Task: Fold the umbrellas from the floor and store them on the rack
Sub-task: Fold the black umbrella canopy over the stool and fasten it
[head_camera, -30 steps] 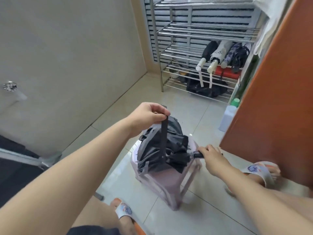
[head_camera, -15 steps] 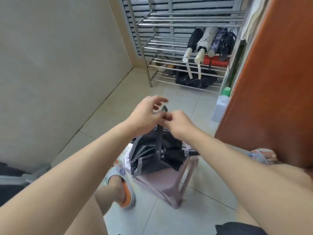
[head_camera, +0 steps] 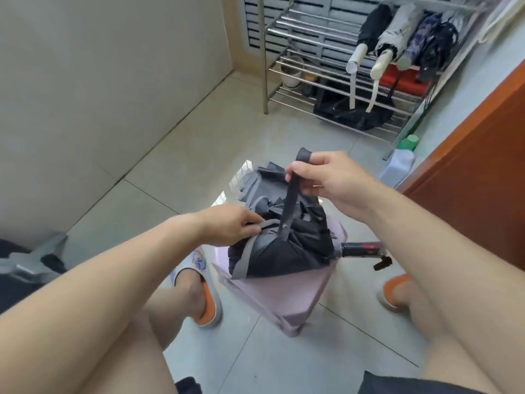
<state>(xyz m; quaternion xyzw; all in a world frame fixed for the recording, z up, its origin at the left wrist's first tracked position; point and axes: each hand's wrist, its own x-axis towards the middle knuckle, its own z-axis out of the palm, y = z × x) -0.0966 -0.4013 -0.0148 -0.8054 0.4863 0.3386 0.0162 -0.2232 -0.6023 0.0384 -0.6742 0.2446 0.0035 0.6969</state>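
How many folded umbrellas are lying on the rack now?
4, side by side on a middle shelf of the rack: a black one, a white one, a patterned one and a dark one rightmost. The dark bundle on the bottom shelf may hide more.

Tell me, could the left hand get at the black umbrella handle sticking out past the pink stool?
Probably yes. The left hand only pinches the grey-edged black canopy, and the glossy black handle juts free beyond the pink plastic stool, though the right forearm crosses close above it.
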